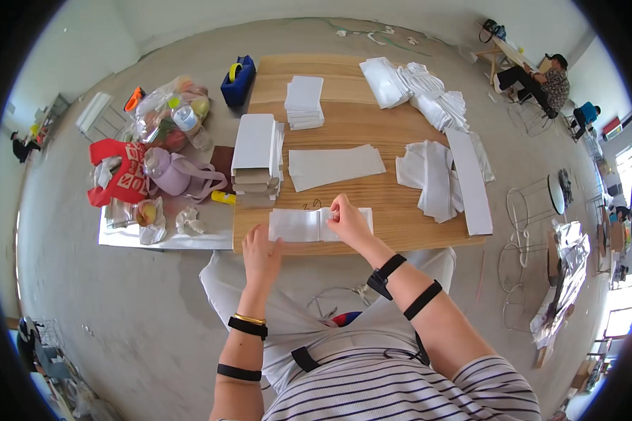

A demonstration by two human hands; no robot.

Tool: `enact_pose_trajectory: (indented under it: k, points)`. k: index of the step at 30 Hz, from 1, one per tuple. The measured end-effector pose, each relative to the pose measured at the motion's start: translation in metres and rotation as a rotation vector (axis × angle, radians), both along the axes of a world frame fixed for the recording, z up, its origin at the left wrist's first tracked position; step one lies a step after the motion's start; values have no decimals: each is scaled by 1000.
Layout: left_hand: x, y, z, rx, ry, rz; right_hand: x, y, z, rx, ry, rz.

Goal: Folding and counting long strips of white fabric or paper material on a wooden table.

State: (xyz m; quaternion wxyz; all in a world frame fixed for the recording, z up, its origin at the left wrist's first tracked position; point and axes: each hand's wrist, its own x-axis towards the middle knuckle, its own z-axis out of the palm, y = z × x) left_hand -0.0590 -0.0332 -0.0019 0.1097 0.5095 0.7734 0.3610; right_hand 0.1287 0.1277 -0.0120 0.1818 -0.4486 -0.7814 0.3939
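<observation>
In front of me, at the table's near edge, lies a flat white strip [293, 226] with a crease across its middle. My right hand [350, 223] is closed over the strip right of the crease, fingertips pinched on its upper part; whatever small thing may be between them is hidden. My left hand [262, 251] rests at the strip's left end with fingers stretched and thumb apart, gripping nothing. Just beyond the strip are white flat sheets [336, 168]. A stack of white folded cartons [254, 147] stands to the left, with a smaller stack of white cards [304, 95] behind.
Plastic-wrapped white bundles [418, 84] and loose white pieces [432, 175] lie on the right, beside a long white board [469, 179]. Leftward sit a blue tape dispenser [238, 81], a lilac bottle [167, 172], a red bag [119, 172] and a yellow roll [223, 197]. Another person [548, 84] sits far right.
</observation>
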Motion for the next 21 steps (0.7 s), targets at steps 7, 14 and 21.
enact_pose_trajectory:
  k: [7,14,21]
  points:
    - [-18,5,-16,-124,105,152,-9,-6,-11,-24,-3,3]
    - [4,24,-8,-87,132,127,39,10,2,-47,163,-94]
    - [38,39,11,67,64,-83,79,27,24,-466,353,-333]
